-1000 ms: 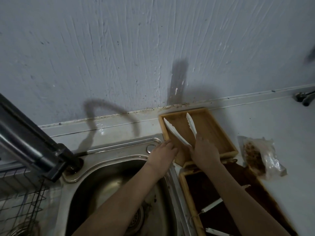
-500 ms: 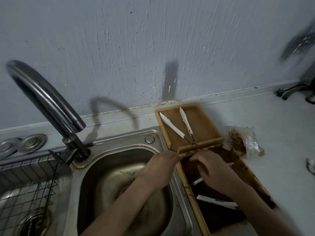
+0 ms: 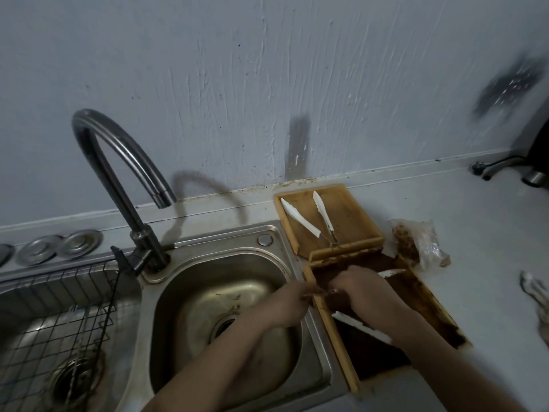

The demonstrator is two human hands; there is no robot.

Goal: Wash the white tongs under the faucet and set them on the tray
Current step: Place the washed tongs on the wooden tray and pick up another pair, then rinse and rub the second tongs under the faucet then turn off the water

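One pair of white tongs (image 3: pixel 309 219) lies spread open on the clean wooden tray (image 3: pixel 367 217) against the wall, and no hand touches it. In front of that tray is a second wooden tray (image 3: pixel 427 310) smeared with dark brown residue. A second pair of white tongs (image 3: pixel 361 327) lies in it. My right hand (image 3: pixel 364 289) is down over that pair's hinge end, fingers curled around it, both white arms sticking out from under the hand. My left hand (image 3: pixel 292 304) sits with curled fingers against the dirty tray's left rim, beside the sink.
The curved steel faucet (image 3: pixel 118 162) arches over the sink basin (image 3: pixel 208 295), with no water running. A wire rack (image 3: pixel 59 310) fills the left basin. A plastic bag (image 3: pixel 416 245) of brown matter lies right of the trays. A blurred metal utensil (image 3: pixel 534 292) lies at the right edge.
My right hand let go of the first tongs on the back tray and drew back onto the tongs in the dirty tray. My left hand moved back too. The view tilted down.
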